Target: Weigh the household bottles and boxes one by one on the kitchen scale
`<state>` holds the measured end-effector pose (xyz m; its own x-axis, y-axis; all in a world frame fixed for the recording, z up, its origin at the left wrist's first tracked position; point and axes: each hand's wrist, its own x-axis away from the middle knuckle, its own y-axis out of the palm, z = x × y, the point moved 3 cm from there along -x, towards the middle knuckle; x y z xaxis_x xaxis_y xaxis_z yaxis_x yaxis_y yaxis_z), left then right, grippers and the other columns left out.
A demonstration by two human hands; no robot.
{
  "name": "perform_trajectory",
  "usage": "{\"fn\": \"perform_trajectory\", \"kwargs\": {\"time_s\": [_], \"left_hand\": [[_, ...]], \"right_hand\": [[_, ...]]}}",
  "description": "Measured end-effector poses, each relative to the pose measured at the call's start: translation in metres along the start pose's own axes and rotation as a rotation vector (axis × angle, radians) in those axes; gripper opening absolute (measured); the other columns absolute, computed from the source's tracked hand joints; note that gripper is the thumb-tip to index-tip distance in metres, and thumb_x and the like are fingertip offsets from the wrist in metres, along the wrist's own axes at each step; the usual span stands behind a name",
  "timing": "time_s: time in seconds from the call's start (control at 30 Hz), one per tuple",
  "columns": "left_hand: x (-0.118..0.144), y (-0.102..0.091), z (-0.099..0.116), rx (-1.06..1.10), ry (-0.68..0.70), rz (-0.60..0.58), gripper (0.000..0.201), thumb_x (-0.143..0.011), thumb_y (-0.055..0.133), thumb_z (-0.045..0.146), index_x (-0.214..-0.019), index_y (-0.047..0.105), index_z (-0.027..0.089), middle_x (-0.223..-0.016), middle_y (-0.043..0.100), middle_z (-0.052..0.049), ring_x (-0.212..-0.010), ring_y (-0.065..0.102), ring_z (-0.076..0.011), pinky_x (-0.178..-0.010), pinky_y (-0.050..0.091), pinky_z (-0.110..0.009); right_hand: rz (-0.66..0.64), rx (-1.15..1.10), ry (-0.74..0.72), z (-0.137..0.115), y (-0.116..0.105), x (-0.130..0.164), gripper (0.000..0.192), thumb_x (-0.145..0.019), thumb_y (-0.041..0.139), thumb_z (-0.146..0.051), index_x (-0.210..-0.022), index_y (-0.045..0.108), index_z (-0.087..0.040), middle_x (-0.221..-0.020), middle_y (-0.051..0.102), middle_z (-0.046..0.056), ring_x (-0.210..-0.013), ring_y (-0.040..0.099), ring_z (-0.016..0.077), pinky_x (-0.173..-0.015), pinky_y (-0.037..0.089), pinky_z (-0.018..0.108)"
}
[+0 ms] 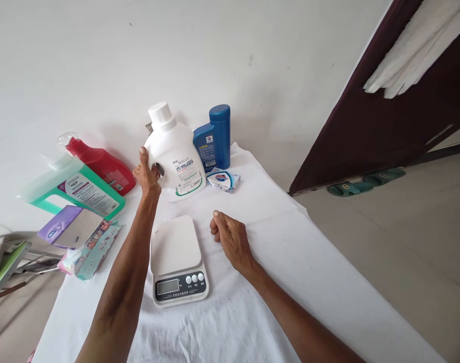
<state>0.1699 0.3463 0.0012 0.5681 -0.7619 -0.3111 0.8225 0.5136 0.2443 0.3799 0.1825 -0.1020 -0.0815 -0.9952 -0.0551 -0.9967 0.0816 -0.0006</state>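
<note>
A white cloth with soft creases covers the worktop (290, 242). At its near middle sits a kitchen scale (177, 247), the grey display and three round buttons along its near edge and the pale weighing plate behind them. Just right of the scale is the right hand (232, 237), its fingers curled in together and the thumb laid along them.

On the left, a wipes pack (97, 257) lies near the worktop's edge, with a purple tissue pack (59, 224) resting on top of it. Beyond the scale, the left hand (149, 174) has its fingers clamped around the handle of a large white bottle (179, 156), thumb pointing up. The bottle is capped, its label facing near; whether its base touches the cloth I cannot tell. Just right of it lies a small soap box (224, 180).

Farther left are a green jug (90, 194) and, behind it, a red bottle (105, 164). A blue bottle (222, 138) stands upright beyond the soap box, near the pale wall (252, 60). At far right, green slippers (366, 182) lie on the floor beside a dark door (351, 136), with a white cloth bundle (415, 50) hanging against it.
</note>
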Motion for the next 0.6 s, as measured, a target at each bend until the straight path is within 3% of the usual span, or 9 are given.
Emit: {"fn": "perform_trajectory", "kwargs": {"time_s": [0.27, 0.4, 0.5, 0.6], "left_hand": [[0.004, 0.004, -0.005, -0.05, 0.013, -0.049, 0.068, -0.089, 0.058, 0.078, -0.061, 0.026, 0.026, -0.052, 0.027, 0.004, -0.046, 0.029, -0.0102, -0.044, 0.027, -0.029], [0.004, 0.0, 0.001, -0.114, 0.042, -0.098, 0.067, -0.092, 0.056, 0.079, -0.059, 0.037, 0.024, -0.055, 0.038, 0.002, -0.051, 0.038, -0.0122, -0.049, 0.034, -0.029], [0.014, -0.019, 0.018, -0.262, 0.191, -0.092, 0.059, -0.094, 0.059, 0.076, -0.071, 0.052, 0.022, -0.073, 0.054, -0.002, -0.07, 0.055, -0.0166, -0.064, 0.047, -0.03], [0.045, -0.055, 0.039, -0.402, 0.324, -0.104, 0.051, -0.095, 0.064, 0.071, -0.096, 0.063, 0.02, -0.1, 0.065, -0.008, -0.095, 0.063, -0.0217, -0.083, 0.053, -0.034]], "right_hand": [[-0.002, 0.044, -0.016, 0.001, 0.001, 0.0, 0.066, -0.1, 0.042, -0.081, -0.068, 0.053, -0.025, -0.063, 0.057, 0.0, -0.055, 0.055, 0.0162, -0.057, 0.048, 0.029], [-0.016, 0.035, -0.023, 0.002, 0.002, 0.001, 0.066, -0.1, 0.043, -0.08, -0.068, 0.054, -0.024, -0.063, 0.057, 0.001, -0.055, 0.055, 0.0161, -0.056, 0.048, 0.028], [-0.025, 0.025, -0.012, 0.002, 0.001, 0.002, 0.067, -0.097, 0.047, -0.083, -0.068, 0.056, -0.024, -0.063, 0.058, 0.001, -0.055, 0.056, 0.0171, -0.054, 0.048, 0.029], [-0.031, 0.055, 0.007, 0.003, -0.001, 0.003, 0.068, -0.093, 0.05, -0.086, -0.068, 0.059, -0.024, -0.063, 0.061, 0.003, -0.055, 0.057, 0.0184, -0.051, 0.047, 0.029]]}}
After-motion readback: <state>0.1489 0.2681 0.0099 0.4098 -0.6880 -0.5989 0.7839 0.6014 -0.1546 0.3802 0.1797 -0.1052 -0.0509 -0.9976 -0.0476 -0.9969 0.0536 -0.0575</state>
